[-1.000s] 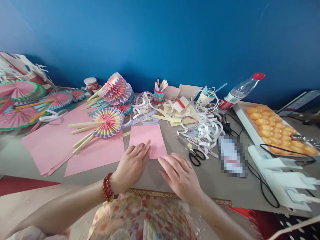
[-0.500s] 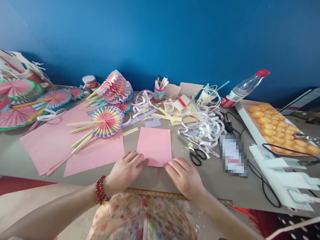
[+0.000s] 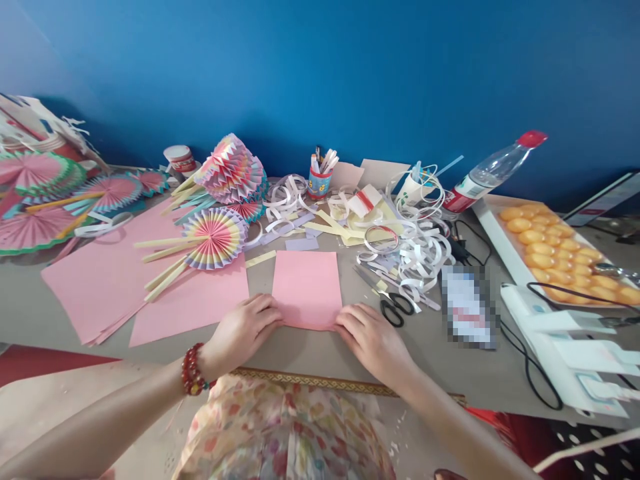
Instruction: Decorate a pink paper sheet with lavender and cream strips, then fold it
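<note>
A pink sheet of paper point(image 3: 307, 283), roughly square, lies in front of me on the grey table. Its near edge bows slightly between the two corners. At the near left corner my left hand point(image 3: 249, 331), with a red bead bracelet on the wrist, has its fingers closed on the paper. My right hand point(image 3: 374, 339) pinches the near right corner, fingers pressed together. Black-handled scissors point(image 3: 397, 308) rest just to the right of the paper. Left of it, a pleated rainbow paper fan point(image 3: 215, 238) with pale sticks lies on larger pink sheets point(image 3: 100, 287).
White paper strips point(image 3: 420, 260) are heaped behind the scissors. A pen cup point(image 3: 319, 182) stands by the blue wall. To the right are a leaning plastic bottle point(image 3: 493, 173), a tray of orange rounded pieces point(image 3: 555, 250) and a white power strip point(image 3: 545, 333) with cables.
Both hands have shifted slightly, the left one outward to the left. The paper's near edge now bows a little between them. The view has moved slightly.
</note>
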`<state>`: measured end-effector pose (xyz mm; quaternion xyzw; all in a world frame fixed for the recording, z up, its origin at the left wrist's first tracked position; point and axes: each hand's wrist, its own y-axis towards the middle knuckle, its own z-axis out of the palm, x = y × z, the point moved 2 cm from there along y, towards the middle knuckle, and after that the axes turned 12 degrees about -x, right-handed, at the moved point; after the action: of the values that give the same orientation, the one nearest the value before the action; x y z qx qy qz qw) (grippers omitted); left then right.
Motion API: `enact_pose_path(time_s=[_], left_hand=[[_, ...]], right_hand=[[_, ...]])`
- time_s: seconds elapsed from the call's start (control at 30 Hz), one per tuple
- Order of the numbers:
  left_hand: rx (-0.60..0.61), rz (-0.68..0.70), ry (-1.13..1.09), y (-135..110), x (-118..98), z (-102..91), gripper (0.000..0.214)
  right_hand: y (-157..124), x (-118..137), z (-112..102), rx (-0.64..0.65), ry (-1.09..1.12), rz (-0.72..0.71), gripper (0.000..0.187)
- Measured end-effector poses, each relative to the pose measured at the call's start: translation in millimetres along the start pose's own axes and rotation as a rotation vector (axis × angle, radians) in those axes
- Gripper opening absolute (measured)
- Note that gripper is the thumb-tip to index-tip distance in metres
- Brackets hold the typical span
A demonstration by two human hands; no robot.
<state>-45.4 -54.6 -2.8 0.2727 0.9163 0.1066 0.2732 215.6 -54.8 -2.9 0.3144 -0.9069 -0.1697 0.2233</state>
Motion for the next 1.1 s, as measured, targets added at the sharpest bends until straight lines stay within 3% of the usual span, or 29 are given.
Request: enact_pose_path(time_s=[0.1, 0.3, 0.6, 1.1], left_hand=[[0.028, -0.067, -0.054, 3.7, 3.9, -0.6, 0.026], [0.037, -0.065, -0.105, 5.1, 7.8, -2.6, 0.025], [0.047, -0.091, -0.077, 9.3, 7.2, -4.3, 0.028], [0.192, -0.15, -0.118, 26.5, 15.0, -8.4, 0.021]], right_hand=[[5.9, -0.7, -0.6, 0.022, 0.005, -0.005, 0.012], [7.1, -4.6, -0.8, 0.048, 0.023, -0.058, 0.011], [17.0, -5.8, -2.3, 0.128, 0.053, 0.032, 0.012], [26.1, -8.3, 8.4, 0.187, -0.028, 0.057, 0.015]])
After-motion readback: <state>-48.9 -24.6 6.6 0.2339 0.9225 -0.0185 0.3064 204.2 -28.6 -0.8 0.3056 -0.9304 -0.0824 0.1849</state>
